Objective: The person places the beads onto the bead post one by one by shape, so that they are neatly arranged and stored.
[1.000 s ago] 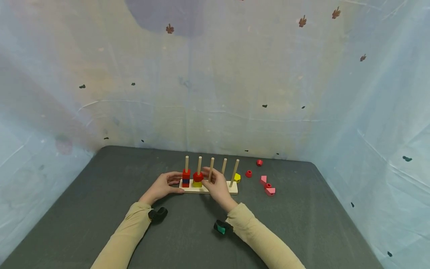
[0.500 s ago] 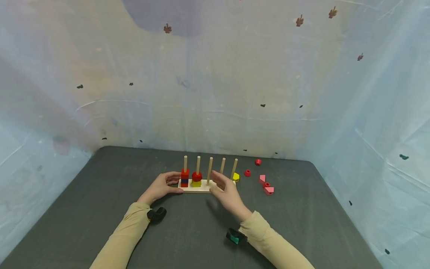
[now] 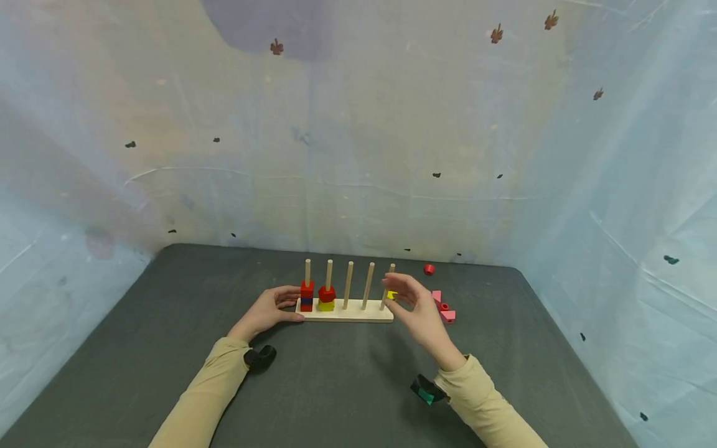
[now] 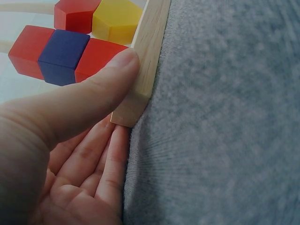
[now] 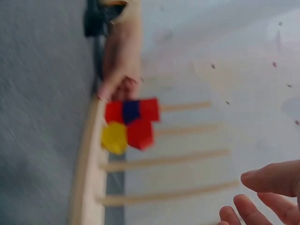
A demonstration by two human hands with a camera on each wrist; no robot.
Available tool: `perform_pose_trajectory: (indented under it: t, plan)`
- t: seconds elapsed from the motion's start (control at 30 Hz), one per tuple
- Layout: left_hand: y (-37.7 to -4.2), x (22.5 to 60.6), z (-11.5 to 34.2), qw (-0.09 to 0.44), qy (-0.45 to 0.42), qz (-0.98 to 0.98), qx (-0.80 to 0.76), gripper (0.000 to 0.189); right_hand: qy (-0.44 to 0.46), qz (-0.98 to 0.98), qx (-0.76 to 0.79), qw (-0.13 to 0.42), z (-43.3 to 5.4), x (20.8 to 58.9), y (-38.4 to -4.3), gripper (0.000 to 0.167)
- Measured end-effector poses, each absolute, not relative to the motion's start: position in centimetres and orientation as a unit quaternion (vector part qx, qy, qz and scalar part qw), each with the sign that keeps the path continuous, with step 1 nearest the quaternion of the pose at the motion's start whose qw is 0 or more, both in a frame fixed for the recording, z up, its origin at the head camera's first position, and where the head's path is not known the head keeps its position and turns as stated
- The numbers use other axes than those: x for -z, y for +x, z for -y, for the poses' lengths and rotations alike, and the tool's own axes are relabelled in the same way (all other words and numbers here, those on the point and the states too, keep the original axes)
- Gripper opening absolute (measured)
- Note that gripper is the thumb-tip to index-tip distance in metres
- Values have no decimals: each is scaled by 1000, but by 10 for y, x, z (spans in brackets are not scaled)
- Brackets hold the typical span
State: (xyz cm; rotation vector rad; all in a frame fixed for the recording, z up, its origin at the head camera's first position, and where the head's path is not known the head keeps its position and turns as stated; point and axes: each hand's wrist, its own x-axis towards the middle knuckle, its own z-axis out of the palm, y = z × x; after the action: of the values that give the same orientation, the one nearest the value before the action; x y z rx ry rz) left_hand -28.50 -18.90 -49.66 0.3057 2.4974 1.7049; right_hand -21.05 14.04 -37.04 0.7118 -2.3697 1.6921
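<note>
A wooden peg board (image 3: pixel 353 315) with several upright pegs lies across the table. Its leftmost peg bears a red, blue and red stack of square blocks (image 3: pixel 307 296). On the neighbouring peg, a red many-sided block (image 3: pixel 327 294) sits over a yellow block (image 3: pixel 326 307). My left hand (image 3: pixel 267 314) grips the board's left end; in the left wrist view the thumb (image 4: pixel 108 77) presses its edge and the fingers lie round the end. My right hand (image 3: pixel 419 316) hovers by the rightmost peg, fingers loosely bent and holding nothing. A yellow block (image 3: pixel 392 295) shows partly behind its fingers.
Right of the board lie two pink blocks (image 3: pixel 448 317) with a small red bead (image 3: pixel 444 307) between them. Another red bead (image 3: pixel 429 269) lies farther back, near the table's rear edge. Plastic sheeting (image 3: pixel 358 155) stands behind the dark table (image 3: pixel 313 398).
My right hand has let go near the second stack and moved right, past the bare pegs to the board's right end. My left hand stays at the left end.
</note>
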Motion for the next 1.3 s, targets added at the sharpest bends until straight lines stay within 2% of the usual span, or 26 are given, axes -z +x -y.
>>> perform_pose_trajectory:
  t: [0.13,0.33,0.53,0.77,1.0,1.3]
  plan:
    - [-285,496,190,50,99,-822,-558,74,225,789,-562,102,-156,362,-219,45]
    - [-285,496,190,50,98,-823,-557,74,187,786,-578,115,-176,384,-251,45]
    - [-285,499,191,54,91,-824,-557,73,166,794,-576,101,-183,404,-267,45]
    - [-284,500,190,50,92,-822,-560,73,161,801,-574,55,-175,403,-269,45]
    - [-285,501,190,50,96,-819,-564,71,174,827,-532,45,-182,449,-306,46]
    - [-286,499,188,56,88,-816,-569,71,180,857,-483,26,-179,462,-319,45]
